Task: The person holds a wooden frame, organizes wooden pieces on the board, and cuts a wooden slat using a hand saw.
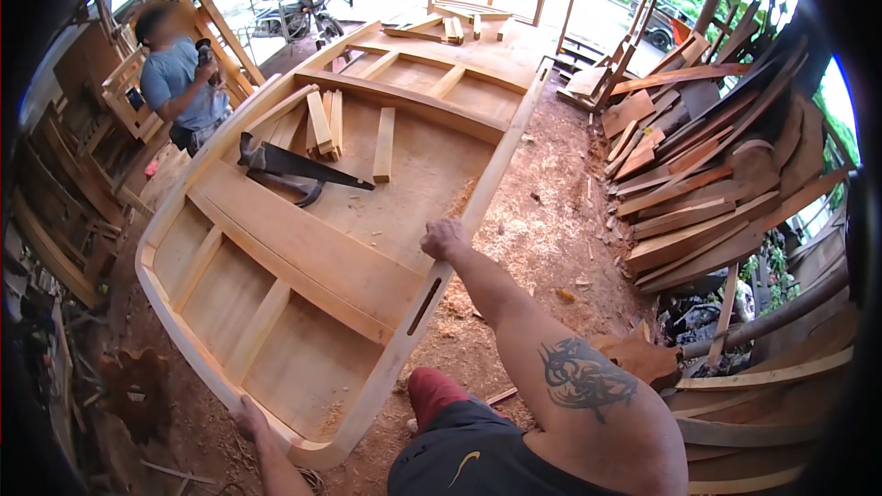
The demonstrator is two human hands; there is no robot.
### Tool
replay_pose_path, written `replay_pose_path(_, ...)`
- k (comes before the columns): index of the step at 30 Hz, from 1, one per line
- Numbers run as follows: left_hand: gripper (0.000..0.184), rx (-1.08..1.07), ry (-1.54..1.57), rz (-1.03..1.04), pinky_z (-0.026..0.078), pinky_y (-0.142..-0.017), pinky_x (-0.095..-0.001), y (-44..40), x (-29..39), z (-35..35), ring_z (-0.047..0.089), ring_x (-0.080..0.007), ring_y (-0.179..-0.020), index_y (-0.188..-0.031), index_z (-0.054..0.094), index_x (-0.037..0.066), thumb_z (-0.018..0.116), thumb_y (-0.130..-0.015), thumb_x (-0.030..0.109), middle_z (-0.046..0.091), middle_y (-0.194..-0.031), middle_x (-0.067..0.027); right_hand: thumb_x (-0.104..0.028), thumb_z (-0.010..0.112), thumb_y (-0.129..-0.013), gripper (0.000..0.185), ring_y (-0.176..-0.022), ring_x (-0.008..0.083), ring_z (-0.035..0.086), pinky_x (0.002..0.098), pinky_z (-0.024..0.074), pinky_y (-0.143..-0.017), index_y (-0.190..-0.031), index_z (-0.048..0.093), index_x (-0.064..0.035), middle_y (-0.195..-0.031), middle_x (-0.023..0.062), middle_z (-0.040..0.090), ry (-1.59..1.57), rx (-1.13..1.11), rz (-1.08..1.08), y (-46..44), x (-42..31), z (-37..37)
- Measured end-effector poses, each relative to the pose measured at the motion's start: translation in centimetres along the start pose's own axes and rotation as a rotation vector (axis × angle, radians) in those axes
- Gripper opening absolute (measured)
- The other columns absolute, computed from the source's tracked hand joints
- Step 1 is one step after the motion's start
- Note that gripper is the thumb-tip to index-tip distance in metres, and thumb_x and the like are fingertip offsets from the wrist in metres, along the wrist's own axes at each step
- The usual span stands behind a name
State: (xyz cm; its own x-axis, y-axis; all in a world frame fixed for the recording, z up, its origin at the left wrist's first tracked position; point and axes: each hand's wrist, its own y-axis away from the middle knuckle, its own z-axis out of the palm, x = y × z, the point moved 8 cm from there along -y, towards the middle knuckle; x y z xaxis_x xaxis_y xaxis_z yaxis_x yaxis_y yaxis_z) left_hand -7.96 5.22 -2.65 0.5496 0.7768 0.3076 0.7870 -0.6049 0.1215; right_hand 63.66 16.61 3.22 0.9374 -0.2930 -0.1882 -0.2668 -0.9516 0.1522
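A large pale wooden frame (303,308) with a panelled back and rounded corners lies in front of me. My right hand (446,241) is closed over its right side rail, just above a long slot (424,307) cut in that rail. At the near left edge, my left hand (248,419) grips the outer rim; its fingers are partly hidden by the wood. On the middle panel rests a handsaw (303,166) with a dark blade, and beside it a dark curved tool (299,193). Short wood blocks (384,145) lie farther up the same panel.
A person (184,78) stands at the left holding a dark object. Stacked boards (698,193) line the right side. Wood shavings (542,220) cover the ground. Leaning timber (69,165) stands at the left, and a motorcycle (308,14) is parked at the back.
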Motion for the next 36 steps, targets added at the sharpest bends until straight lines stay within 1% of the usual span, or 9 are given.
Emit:
replay_pose_path(8, 0.077, 0.028, -0.001, 0.024, 0.057, -0.089, -0.056, -0.5, -0.2, 0.4, 0.07, -0.0501, -0.103, -0.133, 0.051, -0.003, 0.053, -0.094, 0.062, 0.07, -0.113, -0.0352, -0.031, 0.051, -0.09, 0.04, -0.115, 0.0314, 0.068, 0.0448, 0.0431, -0.104, -0.11, 0.076, -0.0081, -0.113, 0.0183, 0.075, -0.018, -0.023, 0.024, 0.3, -0.2, -0.4)
replay_pose_path(13, 0.078, 0.015, -0.012, 0.032, 0.057, -0.09, -0.0551, -1.6, -0.9, 1.3, 0.071, -0.0488, -0.103, -0.138, 0.049, -0.003, 0.055, -0.093, 0.06, 0.071, -0.112, -0.0339, -0.032, 0.05, -0.092, 0.039, -0.118, 0.0318, 0.068, 0.0509, 0.0415, -0.113, -0.113, 0.075, -0.0105, -0.118, 0.0154, 0.075, 0.061, -0.029, 0.01, -0.8, 0.5, 1.3)
replay_pose_path(14, 0.079, 0.028, -0.014, 0.029, 0.057, -0.09, -0.0551, -1.4, -0.9, 1.1, 0.071, -0.0487, -0.103, -0.14, 0.048, -0.003, 0.056, -0.093, 0.06, 0.071, -0.112, -0.0338, -0.033, 0.051, -0.092, 0.038, -0.115, 0.0324, 0.07, 0.0539, 0.0425, -0.113, -0.111, 0.076, -0.0117, -0.116, 0.0146, 0.076, 0.072, 0.026, 0.001, -1.5, 1.0, 2.4)
replay_pose_path(16, 0.079, 0.059, 0.002, 0.015, 0.057, -0.089, -0.055, -0.3, -0.6, 0.4, 0.071, -0.0485, -0.102, -0.141, 0.047, -0.003, 0.057, -0.093, 0.059, 0.071, -0.112, -0.0331, -0.033, 0.052, -0.09, 0.037, -0.112, 0.0316, 0.071, 0.0478, 0.048, -0.105, -0.106, 0.077, -0.0114, -0.11, 0.0162, 0.077, 0.031, 0.007, 0.019, -1.1, 0.8, 1.7)
replay_pose_path(17, 0.078, 0.076, 0.02, 0.009, 0.058, -0.089, -0.0548, 0.3, -0.3, -0.1, 0.071, -0.0483, -0.101, -0.139, 0.047, -0.002, 0.057, -0.093, 0.059, 0.071, -0.112, -0.0326, -0.032, 0.052, -0.089, 0.037, -0.11, 0.0323, 0.071, 0.0456, 0.0495, -0.102, -0.105, 0.077, -0.0113, -0.109, 0.0175, 0.076, 0.009, 0.054, 0.017, -0.8, 0.8, 1.3)
replay_pose_path(20, 0.073, 0.028, 0.009, -0.013, 0.058, -0.089, -0.0543, 2.1, 1.1, -1.9, 0.071, -0.0476, -0.102, -0.135, 0.048, -0.001, 0.056, -0.093, 0.058, 0.071, -0.112, -0.031, -0.032, 0.052, -0.087, 0.037, -0.107, 0.0337, 0.071, 0.0452, 0.0491, -0.101, -0.104, 0.078, -0.0115, -0.107, 0.0183, 0.076, -0.003, 0.086, 0.018, -0.8, 0.6, 1.0)
replay_pose_path(23, 0.07, 0.027, 0.032, 0.0, 0.058, -0.089, -0.0543, 1.4, 0.6, -1.1, 0.072, -0.0471, -0.102, -0.132, 0.049, 0.0, 0.056, -0.092, 0.057, 0.072, -0.11, -0.0303, -0.033, 0.054, -0.087, 0.036, -0.107, 0.0335, 0.07, 0.0447, 0.0485, -0.1, -0.102, 0.078, -0.0115, -0.106, 0.0185, 0.076, -0.003, 0.104, 0.024, -1.1, 0.9, 1.3)
replay_pose_path(30, 0.073, 0.042, 0.036, -0.01, 0.057, -0.089, -0.0551, 1.4, 0.5, -1.1, 0.072, -0.0487, -0.099, -0.132, 0.048, -0.004, 0.056, -0.091, 0.055, 0.071, -0.107, -0.0324, -0.033, 0.056, -0.087, 0.034, -0.108, 0.0341, 0.069, 0.0431, 0.047, -0.102, -0.101, 0.078, -0.0116, -0.105, 0.019, 0.076, 0.02, 0.102, 0.011, -1.1, 0.6, 1.2)
replay_pose_path(36, 0.068, 0.076, 0.088, 0.026, 0.058, -0.087, -0.0557, 2.4, 1.1, -2.1, 0.071, -0.0493, -0.098, -0.126, 0.051, -0.004, 0.057, -0.091, 0.054, 0.071, -0.106, -0.0326, -0.033, 0.056, -0.088, 0.033, -0.107, 0.0336, 0.069, 0.0428, 0.047, -0.101, -0.099, 0.078, -0.0114, -0.104, 0.0186, 0.076, 0.012, 0.122, 0.007, -1.0, 0.5, 1.2)
